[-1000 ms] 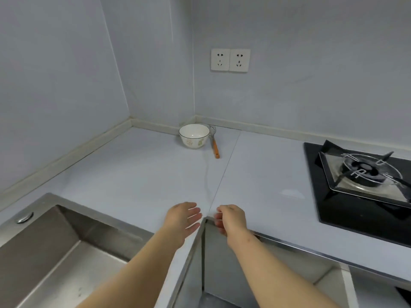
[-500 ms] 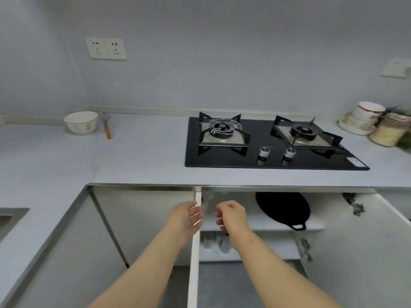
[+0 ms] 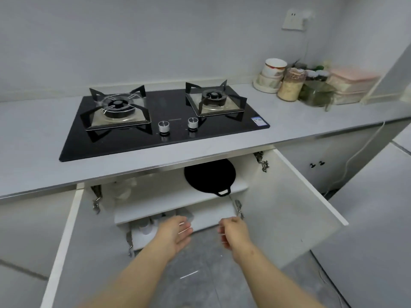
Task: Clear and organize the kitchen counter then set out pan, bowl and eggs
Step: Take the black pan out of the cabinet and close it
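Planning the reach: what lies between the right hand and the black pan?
Head view: only the bare front of the shelf lies between right hand and pan.

A black two-burner gas hob (image 3: 169, 103) is fitted, with two knobs (image 3: 164, 126) at its front edge. A wall switch (image 3: 293, 20) is mounted upper right. Cabinet doors (image 3: 289, 196) below are swung open.

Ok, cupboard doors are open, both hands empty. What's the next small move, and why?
Probably reach the right hand to the loop handle of the pan and slide it off the shelf. The doors stand open, the left hand is empty too, both hover just below the shelf, and the pan must be set out.
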A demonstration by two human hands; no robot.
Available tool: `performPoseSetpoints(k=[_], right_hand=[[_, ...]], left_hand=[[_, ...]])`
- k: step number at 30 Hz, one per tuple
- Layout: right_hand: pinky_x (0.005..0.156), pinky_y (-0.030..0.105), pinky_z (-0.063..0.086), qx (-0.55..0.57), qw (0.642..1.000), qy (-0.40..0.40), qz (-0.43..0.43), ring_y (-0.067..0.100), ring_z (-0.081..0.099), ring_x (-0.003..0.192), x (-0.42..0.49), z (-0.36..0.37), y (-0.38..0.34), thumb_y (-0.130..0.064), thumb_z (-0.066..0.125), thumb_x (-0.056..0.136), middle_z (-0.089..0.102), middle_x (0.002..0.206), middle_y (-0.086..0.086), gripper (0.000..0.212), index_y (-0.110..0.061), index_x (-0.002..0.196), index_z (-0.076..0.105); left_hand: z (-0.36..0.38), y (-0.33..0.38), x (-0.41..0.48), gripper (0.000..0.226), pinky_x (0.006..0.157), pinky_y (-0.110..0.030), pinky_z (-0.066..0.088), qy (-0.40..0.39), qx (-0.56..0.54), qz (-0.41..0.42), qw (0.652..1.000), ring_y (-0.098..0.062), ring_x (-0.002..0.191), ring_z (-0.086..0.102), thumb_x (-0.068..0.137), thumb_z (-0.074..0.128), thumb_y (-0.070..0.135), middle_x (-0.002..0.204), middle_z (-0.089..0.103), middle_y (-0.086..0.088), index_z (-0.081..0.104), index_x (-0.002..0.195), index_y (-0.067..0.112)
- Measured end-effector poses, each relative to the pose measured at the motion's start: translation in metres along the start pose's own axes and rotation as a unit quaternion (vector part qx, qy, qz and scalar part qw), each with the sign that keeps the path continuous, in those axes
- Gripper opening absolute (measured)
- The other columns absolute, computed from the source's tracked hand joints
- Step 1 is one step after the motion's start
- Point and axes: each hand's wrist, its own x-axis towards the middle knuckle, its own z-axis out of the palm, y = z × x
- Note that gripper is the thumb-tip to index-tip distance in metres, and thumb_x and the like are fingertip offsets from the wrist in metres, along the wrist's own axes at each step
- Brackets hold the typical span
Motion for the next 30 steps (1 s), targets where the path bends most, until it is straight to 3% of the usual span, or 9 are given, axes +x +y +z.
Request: performPoseSetpoints(k=[7,11,18,23,30], right_hand=[[0.050,0.022,0.027,0.018,0.997,0.027,0.069,0.015,0.038,0.049,0.080,-0.029,-0.008,-0.004,0.043,0.093,0.047,0.061,0.004,0.022,-0.015,0.073,0.043],[0.044,0.019,0.029,0.020,0.992,0.028,0.118,0.015,0.038,0.045,0.141,-0.029,0.002,-0.005,0.045,0.093,0.047,0.058,0.005,0.021,-0.013,0.073,0.046],[0.043,0.018,0.034,0.022,0.971,0.025,0.237,0.016,0.041,0.045,0.267,-0.027,0.033,-0.008,0.044,0.095,0.050,0.055,0.006,0.024,-0.010,0.072,0.052],[0.053,0.022,0.031,0.085,0.967,-0.017,0.240,0.019,0.043,0.052,0.347,-0.022,0.035,-0.006,0.042,0.096,0.051,0.065,0.009,0.023,-0.008,0.075,0.051],[0.056,0.029,0.040,0.166,0.957,-0.047,0.233,0.020,0.050,0.067,0.410,-0.013,0.036,-0.018,0.043,0.098,0.048,0.082,0.005,0.013,-0.011,0.088,0.048]], left_hand=[[0.047,0.020,0.084,0.019,0.062,-0.027,0.041,0.003,0.056,-0.026,0.998,-0.018,0.067,0.054,0.096,0.046,0.014,0.076,0.057,-0.005,0.052,0.078,0.012],[0.075,0.020,0.137,0.021,0.050,-0.023,0.039,0.016,0.065,-0.058,0.996,-0.017,0.049,0.051,0.096,0.046,0.012,0.060,0.057,-0.006,0.052,0.076,0.010],[0.110,0.005,0.240,0.015,0.053,-0.026,0.039,0.061,0.087,-0.101,0.989,-0.020,0.060,0.052,0.091,0.052,0.009,0.067,0.057,-0.009,0.057,0.078,0.006],[0.133,-0.018,0.297,0.020,0.055,-0.025,0.040,0.107,0.083,-0.114,0.984,-0.019,0.060,0.053,0.092,0.051,0.011,0.068,0.057,-0.008,0.055,0.073,0.008],[0.157,-0.042,0.322,0.020,0.061,-0.027,0.042,0.114,0.046,-0.123,0.985,-0.017,0.063,0.053,0.094,0.049,0.014,0.069,0.057,-0.006,0.055,0.075,0.009]])
